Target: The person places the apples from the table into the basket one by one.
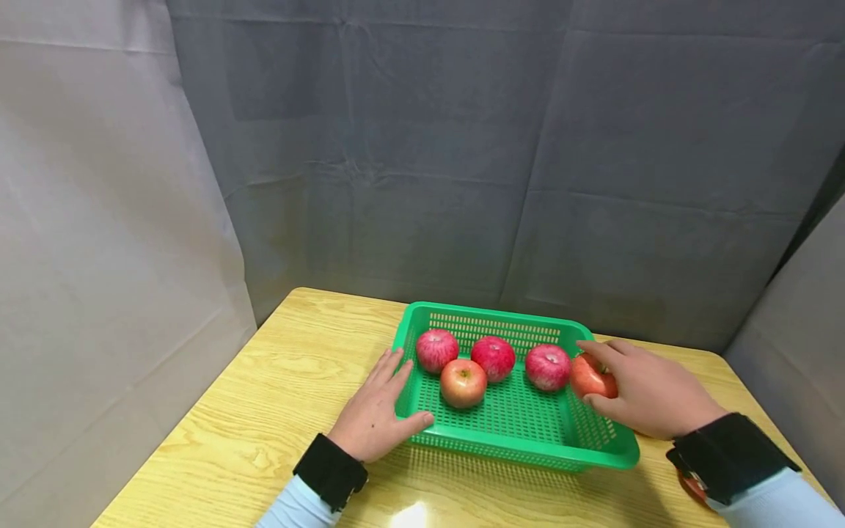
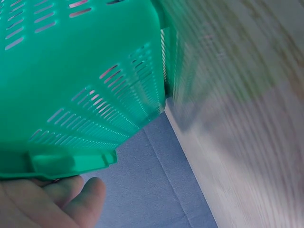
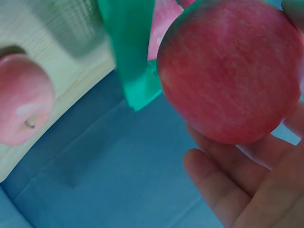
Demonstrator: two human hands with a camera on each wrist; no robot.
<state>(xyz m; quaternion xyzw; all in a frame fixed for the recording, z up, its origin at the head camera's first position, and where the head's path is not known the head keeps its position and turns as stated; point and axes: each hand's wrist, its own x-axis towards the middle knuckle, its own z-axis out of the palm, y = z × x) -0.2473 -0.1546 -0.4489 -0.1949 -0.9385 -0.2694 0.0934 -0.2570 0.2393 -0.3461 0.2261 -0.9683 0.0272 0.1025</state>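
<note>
A green plastic basket [image 1: 515,446] with slotted sides sits on the wooden table. Several red apples lie in it, among them a yellowish-red apple [image 1: 463,383] toward the front. My right hand [image 1: 660,389] holds another apple [image 1: 590,375] by the basket's right side, fingers and thumb curved round it. In the right wrist view this apple [image 3: 232,71] fills much of the upper right. At the basket's left edge, my left hand [image 1: 376,411] lies with its fingers extended. In the left wrist view its fingertips [image 2: 88,202] are at the rim.
One more apple [image 3: 26,102] stands on the table to the right of the basket, mostly hidden under my right wrist in the head view. A grey cloth [image 1: 422,161] hangs behind the table [image 1: 264,389], with pale cloths at both sides.
</note>
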